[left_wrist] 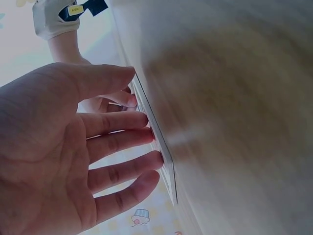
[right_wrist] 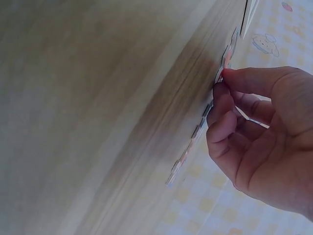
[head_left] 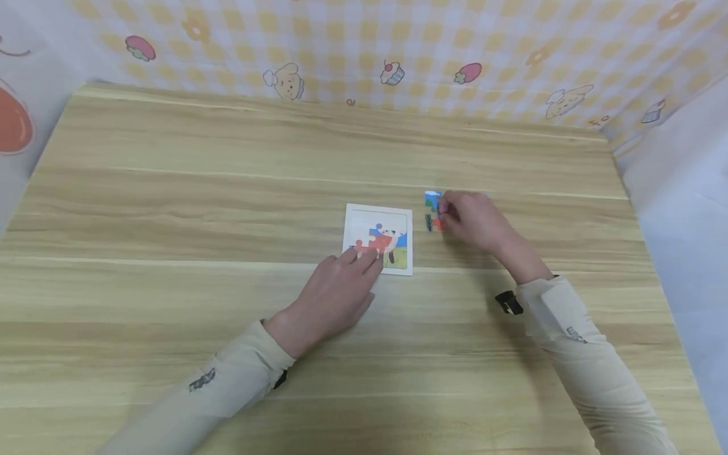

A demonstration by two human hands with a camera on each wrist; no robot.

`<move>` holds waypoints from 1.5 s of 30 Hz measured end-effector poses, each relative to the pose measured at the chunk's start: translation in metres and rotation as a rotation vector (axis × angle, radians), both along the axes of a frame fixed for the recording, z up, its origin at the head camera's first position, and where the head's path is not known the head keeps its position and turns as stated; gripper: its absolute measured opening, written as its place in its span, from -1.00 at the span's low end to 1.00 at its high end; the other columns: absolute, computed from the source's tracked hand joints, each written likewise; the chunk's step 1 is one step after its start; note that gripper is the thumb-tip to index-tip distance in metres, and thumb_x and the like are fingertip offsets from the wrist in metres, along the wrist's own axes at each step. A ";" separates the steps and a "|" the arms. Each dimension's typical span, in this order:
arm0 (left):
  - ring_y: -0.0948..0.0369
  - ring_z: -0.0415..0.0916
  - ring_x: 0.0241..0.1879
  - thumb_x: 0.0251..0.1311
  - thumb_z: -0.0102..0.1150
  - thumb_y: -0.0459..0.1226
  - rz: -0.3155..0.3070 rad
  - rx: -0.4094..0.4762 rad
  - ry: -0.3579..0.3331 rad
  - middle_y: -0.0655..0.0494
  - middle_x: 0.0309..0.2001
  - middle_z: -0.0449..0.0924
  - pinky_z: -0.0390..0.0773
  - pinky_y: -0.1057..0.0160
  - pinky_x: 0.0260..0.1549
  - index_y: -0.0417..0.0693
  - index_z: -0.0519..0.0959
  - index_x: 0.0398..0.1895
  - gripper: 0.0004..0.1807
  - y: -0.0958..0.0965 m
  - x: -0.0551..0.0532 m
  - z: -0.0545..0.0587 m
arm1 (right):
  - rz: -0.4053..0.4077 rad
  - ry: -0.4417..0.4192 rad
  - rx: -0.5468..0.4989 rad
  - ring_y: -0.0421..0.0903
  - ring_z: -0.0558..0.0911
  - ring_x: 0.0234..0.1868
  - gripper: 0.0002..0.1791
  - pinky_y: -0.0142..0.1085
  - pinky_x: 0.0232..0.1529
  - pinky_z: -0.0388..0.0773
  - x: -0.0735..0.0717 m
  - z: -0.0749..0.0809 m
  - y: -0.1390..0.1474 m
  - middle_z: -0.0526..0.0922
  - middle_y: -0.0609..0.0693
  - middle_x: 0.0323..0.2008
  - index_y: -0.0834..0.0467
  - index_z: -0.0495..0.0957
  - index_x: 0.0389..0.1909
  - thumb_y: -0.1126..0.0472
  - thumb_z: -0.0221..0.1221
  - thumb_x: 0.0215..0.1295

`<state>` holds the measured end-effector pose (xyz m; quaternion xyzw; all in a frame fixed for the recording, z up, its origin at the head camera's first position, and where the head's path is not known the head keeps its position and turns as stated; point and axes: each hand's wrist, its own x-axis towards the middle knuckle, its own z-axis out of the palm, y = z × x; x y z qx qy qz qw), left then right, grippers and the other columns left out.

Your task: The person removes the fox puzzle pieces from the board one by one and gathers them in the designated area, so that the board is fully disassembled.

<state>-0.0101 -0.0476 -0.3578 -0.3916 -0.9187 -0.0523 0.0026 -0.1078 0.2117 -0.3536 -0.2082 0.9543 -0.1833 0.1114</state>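
A white square puzzle board (head_left: 409, 240) lies on the table, partly filled with pieces that show an animal in red, with blue and yellow-green around it. My left hand (head_left: 335, 292) rests its fingertips on the board's near left part, fingers fairly straight; the left wrist view shows the palm (left_wrist: 58, 152) side-on. To the right of the board lie loose puzzle pieces (head_left: 430, 201) in blue, green and red. Over them, my right hand (head_left: 476, 221) pinches a puzzle piece between thumb and forefinger, and the fingers hide most of it. Seen edge-on in the right wrist view, more pieces (right_wrist: 183, 159) lie along the table beneath the hand.
The wood-grain table (head_left: 199, 189) spreads around the board on every side. At its back hangs a yellow-and-white checked cloth (head_left: 341, 44) with cartoon prints. White material (head_left: 682, 189) borders the right edge. A black strap (head_left: 509, 303) hangs at the right cuff.
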 end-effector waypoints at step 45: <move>0.11 0.45 -0.25 0.10 0.21 -0.06 0.014 -0.041 0.054 0.02 -0.03 0.51 0.45 0.31 -0.58 -0.22 0.51 0.08 -0.46 0.006 0.001 0.002 | 0.092 0.010 -0.102 -0.09 0.50 -0.41 -0.93 -0.24 -0.35 0.45 0.011 0.012 -0.031 0.58 0.01 -0.43 0.24 0.54 -0.30 0.33 0.18 0.21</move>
